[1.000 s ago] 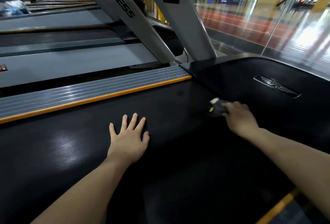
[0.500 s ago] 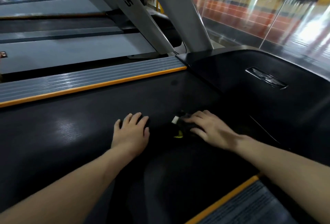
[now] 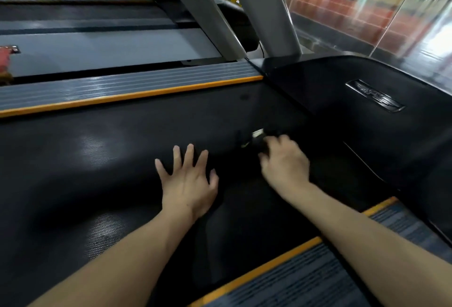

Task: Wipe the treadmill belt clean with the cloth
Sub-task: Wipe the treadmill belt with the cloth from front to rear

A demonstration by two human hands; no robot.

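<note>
The black textured treadmill belt (image 3: pixel 102 165) fills the middle of the head view. My left hand (image 3: pixel 189 184) lies flat on it, palm down, fingers spread, holding nothing. Just to its right, my right hand (image 3: pixel 285 162) presses a dark cloth (image 3: pixel 255 139) onto the belt; the cloth has a small white and yellow tag and is mostly hidden under my blurred fingers. The cloth lies close to the black motor cover (image 3: pixel 367 121) at the belt's front end.
Grey side rails with orange edging run along both sides, the far rail (image 3: pixel 122 86) and the near rail (image 3: pixel 305 277). Two grey uprights (image 3: pixel 264 11) rise behind the motor cover. More treadmills (image 3: pixel 85 50) lie to the left. A glass wall (image 3: pixel 367 8) stands at the right.
My right hand slid the cloth left from the motor cover toward my left hand, then back a little to the right. My left hand stays planted; its fingers curled, then spread again.
</note>
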